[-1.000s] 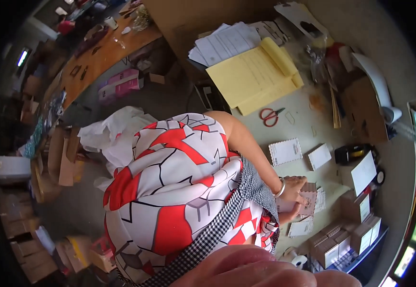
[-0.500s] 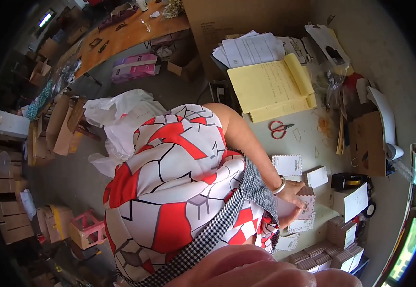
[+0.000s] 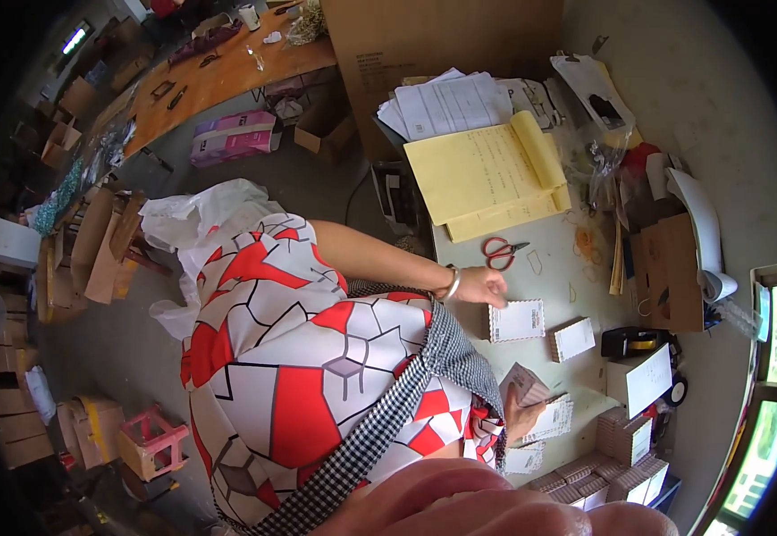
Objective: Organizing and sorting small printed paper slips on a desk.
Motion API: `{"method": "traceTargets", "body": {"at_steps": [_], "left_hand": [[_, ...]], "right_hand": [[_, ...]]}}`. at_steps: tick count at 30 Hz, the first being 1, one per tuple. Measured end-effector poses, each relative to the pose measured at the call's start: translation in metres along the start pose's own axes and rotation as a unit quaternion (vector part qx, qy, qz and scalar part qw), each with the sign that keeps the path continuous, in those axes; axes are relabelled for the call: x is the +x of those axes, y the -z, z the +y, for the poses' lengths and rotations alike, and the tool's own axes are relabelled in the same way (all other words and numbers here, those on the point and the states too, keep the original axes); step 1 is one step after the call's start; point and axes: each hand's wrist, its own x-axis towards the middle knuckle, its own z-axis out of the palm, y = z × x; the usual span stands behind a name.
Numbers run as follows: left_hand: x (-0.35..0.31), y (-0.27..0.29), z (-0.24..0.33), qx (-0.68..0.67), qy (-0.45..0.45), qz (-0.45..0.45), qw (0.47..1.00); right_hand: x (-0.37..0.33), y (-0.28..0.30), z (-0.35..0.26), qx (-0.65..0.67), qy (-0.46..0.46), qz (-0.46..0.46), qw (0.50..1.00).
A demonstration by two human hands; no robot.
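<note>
My left hand [image 3: 481, 287], with a bangle at its wrist, is over the table beside the upper left corner of a white stack of cards with a patterned border [image 3: 515, 321]. Its fingers are curled in; whatever may be between them does not show. Lower down, close to my body, my right hand [image 3: 520, 422] is wrapped round a thick card stack [image 3: 524, 386] that stands tilted, its brownish side showing. Beneath and beside that hand lie more bordered cards [image 3: 553, 417]. A smaller white stack [image 3: 572, 339] sits to the right.
Red-handled scissors [image 3: 500, 254] and loose rubber bands [image 3: 587, 243] lie beyond my left hand, below yellow paper pads [image 3: 482, 170]. A black tape dispenser [image 3: 631, 342] and a white box [image 3: 643, 380] stand at the right. Several card stacks [image 3: 625, 438] fill the near right part.
My left hand has left the held stack and moved up and left to the bordered cards. My right hand has drawn that stack toward my body and tilted it. The view has shifted slightly.
</note>
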Motion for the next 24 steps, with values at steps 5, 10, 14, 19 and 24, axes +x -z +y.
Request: {"method": "traceTargets", "body": {"at_steps": [5, 10, 14, 19, 24], "left_hand": [[0.020, 0.030, -0.078, 0.085, 0.102, 0.104, 0.986], [0.034, 0.039, -0.123, 0.144, 0.123, 0.127, 0.974], [0.032, 0.049, -0.131, 0.237, 0.065, 0.118, 0.962], [0.021, 0.072, -0.100, 0.153, 0.142, -0.014, 0.978], [-0.047, 0.139, 0.076, -0.130, -0.079, -0.327, 0.933]], "right_hand": [[0.000, -0.064, 0.021, -0.141, 0.054, 0.009, 0.989], [0.006, -0.078, 0.026, -0.172, 0.044, -0.006, 0.984], [0.006, -0.094, 0.042, -0.176, 0.037, 0.000, 0.984], [0.007, -0.122, 0.083, -0.189, 0.021, 0.003, 0.982], [-0.009, -0.078, 0.031, -0.151, 0.064, 0.040, 0.986]]}}
